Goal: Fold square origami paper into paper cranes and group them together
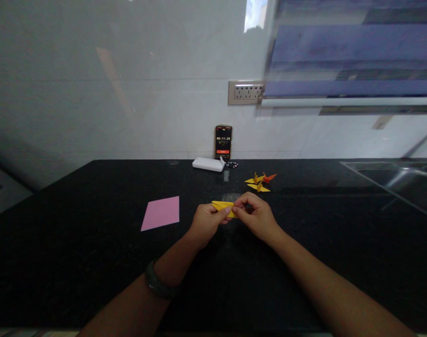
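Between my two hands is a small piece of folded yellow origami paper (221, 204), held just above the dark counter. My left hand (206, 221) grips its left and near side, the thumb lying across the front. Finger and thumb of my right hand (256, 213) pinch its right end. The fingertips cover part of the folds. Beyond my right hand stand finished paper cranes: two yellow ones (259, 187) and an orange one (269, 178). A pink stack of square paper (161, 213) lies flat to the left of my left hand.
A phone (223, 142) showing a timer leans against the wall at the back. In front of it lies a white power bank (208, 164) with a beaded strap (231, 164). A sink (402, 180) is set into the black counter (94, 262) at the right.
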`<move>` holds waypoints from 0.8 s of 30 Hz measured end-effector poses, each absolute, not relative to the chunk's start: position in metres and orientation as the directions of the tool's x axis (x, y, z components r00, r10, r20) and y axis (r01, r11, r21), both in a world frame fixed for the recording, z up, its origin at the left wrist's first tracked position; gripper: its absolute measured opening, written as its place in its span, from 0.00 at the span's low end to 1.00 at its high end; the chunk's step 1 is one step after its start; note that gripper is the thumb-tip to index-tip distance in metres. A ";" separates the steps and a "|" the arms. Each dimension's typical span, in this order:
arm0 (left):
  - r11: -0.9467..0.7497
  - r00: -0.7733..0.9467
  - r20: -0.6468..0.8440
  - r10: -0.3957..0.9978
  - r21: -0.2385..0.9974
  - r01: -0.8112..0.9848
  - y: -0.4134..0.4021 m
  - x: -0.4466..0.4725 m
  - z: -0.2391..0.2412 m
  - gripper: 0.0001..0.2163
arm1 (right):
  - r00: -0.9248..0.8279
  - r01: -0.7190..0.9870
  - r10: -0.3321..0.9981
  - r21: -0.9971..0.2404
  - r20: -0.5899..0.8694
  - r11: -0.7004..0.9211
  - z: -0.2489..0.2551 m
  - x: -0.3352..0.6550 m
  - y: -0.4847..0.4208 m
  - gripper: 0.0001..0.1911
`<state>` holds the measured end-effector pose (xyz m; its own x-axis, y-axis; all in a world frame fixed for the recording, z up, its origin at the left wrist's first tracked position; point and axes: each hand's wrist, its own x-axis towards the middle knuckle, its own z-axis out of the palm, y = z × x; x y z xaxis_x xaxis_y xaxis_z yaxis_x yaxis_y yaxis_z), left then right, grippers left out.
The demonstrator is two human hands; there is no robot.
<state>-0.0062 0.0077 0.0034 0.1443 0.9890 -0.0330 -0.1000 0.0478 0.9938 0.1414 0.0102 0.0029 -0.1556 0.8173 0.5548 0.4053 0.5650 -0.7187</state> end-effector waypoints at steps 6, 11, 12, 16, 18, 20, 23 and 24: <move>0.082 0.132 -0.062 0.989 0.984 -0.158 0.009 -0.005 0.001 0.09 | -0.267 0.470 0.668 -0.512 0.694 0.719 0.007 0.142 0.009 0.05; 0.153 0.159 -0.114 0.981 0.952 -0.264 0.009 -0.006 -0.001 0.10 | -0.350 0.529 0.576 -0.351 0.739 0.772 0.005 0.144 0.011 0.07; 0.168 0.168 -0.123 0.978 0.944 -0.283 0.009 -0.006 -0.001 0.09 | -0.366 0.538 0.571 -0.334 0.735 0.774 0.004 0.145 0.011 0.07; 0.202 0.175 -0.152 0.973 0.928 -0.314 0.008 -0.006 0.003 0.08 | -0.407 0.542 0.563 -0.306 0.719 0.783 0.004 0.147 0.011 0.07; 0.215 0.173 -0.168 0.971 0.926 -0.311 0.008 -0.006 0.004 0.07 | -0.419 0.524 0.565 -0.319 0.711 0.790 0.005 0.147 0.011 0.07; 0.226 0.174 -0.179 0.968 0.922 -0.314 0.007 -0.006 0.005 0.07 | -0.426 0.504 0.573 -0.342 0.700 0.793 0.007 0.147 0.011 0.08; 0.223 0.181 -0.170 0.969 0.917 -0.332 0.007 -0.006 0.004 0.07 | -0.427 0.494 0.600 -0.381 0.677 0.781 0.008 0.147 0.010 0.08; 0.219 0.181 -0.165 0.969 0.917 -0.334 0.007 -0.005 0.004 0.07 | -0.429 0.496 0.611 -0.392 0.665 0.775 0.009 0.147 0.009 0.08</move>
<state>-0.0055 0.0070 0.0041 0.1812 0.9695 -0.1651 -0.3335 0.2185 0.9171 0.1469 0.0093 0.0089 -0.4290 0.6110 0.6653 0.4961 0.7749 -0.3918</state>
